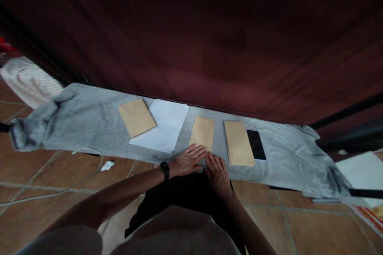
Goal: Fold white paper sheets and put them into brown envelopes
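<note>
A tan envelope (pixel 202 130) lies on the grey cloth in front of me, its near end under my fingers. My left hand (pixel 188 160), with a dark band on its wrist, rests flat with fingers stretched over the envelope's lower left edge. Beside it my right hand (pixel 217 171) lies flat too, fingertips at the envelope's lower right corner. To the left are white paper sheets (pixel 167 123), partly covered by another tan envelope (pixel 137 118). A stack of tan envelopes (pixel 239 143) sits to the right, next to a dark-screened phone (pixel 256 144).
The grey cloth (pixel 89 123) covers a long narrow surface against a dark red fabric wall (pixel 197 55). On the tiled floor, a white cable (pixel 74 185) and a crumpled white scrap (pixel 107 165) lie at left. Striped cloth (pixel 32 81) is at far left, a white board (pixel 363 173) at far right.
</note>
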`<state>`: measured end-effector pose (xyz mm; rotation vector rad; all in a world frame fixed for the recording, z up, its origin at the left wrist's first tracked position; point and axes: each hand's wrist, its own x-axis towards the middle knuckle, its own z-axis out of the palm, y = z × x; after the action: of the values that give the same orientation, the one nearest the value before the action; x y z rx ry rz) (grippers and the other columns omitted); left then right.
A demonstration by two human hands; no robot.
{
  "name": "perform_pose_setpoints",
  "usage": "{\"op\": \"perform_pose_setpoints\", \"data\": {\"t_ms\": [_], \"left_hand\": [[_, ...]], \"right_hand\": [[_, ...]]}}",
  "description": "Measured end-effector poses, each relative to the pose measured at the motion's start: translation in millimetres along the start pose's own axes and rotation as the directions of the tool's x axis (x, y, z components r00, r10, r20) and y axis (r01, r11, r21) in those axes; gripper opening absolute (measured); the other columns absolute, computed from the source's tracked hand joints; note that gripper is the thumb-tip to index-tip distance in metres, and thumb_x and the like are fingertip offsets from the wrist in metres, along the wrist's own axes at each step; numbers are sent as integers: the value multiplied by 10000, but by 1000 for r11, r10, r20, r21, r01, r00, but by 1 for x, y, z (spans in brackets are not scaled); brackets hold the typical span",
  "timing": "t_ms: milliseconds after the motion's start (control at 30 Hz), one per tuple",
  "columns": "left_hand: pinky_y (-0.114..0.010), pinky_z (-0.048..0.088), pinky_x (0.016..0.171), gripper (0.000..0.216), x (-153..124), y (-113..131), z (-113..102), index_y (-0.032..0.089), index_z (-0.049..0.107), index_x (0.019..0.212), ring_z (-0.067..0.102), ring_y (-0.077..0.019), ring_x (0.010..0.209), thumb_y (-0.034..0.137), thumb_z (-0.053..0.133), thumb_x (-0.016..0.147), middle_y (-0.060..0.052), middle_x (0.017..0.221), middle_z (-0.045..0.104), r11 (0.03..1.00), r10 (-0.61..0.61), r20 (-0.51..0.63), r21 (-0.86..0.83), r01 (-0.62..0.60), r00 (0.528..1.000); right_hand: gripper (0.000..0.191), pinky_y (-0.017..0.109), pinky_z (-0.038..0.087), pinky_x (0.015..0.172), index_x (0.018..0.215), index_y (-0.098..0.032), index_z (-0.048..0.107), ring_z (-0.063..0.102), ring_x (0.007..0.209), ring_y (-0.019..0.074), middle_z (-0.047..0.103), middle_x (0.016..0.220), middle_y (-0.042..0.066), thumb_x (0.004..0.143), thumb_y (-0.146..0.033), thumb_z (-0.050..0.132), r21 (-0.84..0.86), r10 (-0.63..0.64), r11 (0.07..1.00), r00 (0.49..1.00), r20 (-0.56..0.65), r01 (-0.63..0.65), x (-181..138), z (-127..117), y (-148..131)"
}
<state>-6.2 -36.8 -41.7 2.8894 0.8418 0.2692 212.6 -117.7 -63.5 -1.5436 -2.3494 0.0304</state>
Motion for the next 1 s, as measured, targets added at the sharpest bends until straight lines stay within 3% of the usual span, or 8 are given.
{"op": "perform_pose_setpoints", "data": {"t_ms": [333,733,1000], "left_hand": [[-442,157,1258,799,-14,5,-5,99,292,1568,200,-267,1546,595,489,974,-172,1631,319,999,23,19,30,-24,1000],[-411,189,1255,763,-30,-4,-9,134,279,1571,211,-247,1544,537,528,973,-163,1637,310,996,32,12,-81,-31,999],[-427,256,1241,705,-34,-7,-5,140,279,1571,241,-250,1534,469,514,994,-161,1630,324,999,-17,20,-39,18,1000]], "right_hand": [[536,540,310,1192,1555,-96,342,385,1465,276,485,1529,183,1078,-339,323,75,7,997,997,-74,-1,6,4,-19],[477,512,260,1229,1525,-148,424,461,1419,257,523,1509,133,1071,-272,341,0,58,998,995,-77,-58,-3,-2,-10],[468,504,307,1222,1487,-144,477,461,1419,253,539,1496,129,1047,-292,423,22,65,998,992,-104,-63,14,-5,-28]]}}
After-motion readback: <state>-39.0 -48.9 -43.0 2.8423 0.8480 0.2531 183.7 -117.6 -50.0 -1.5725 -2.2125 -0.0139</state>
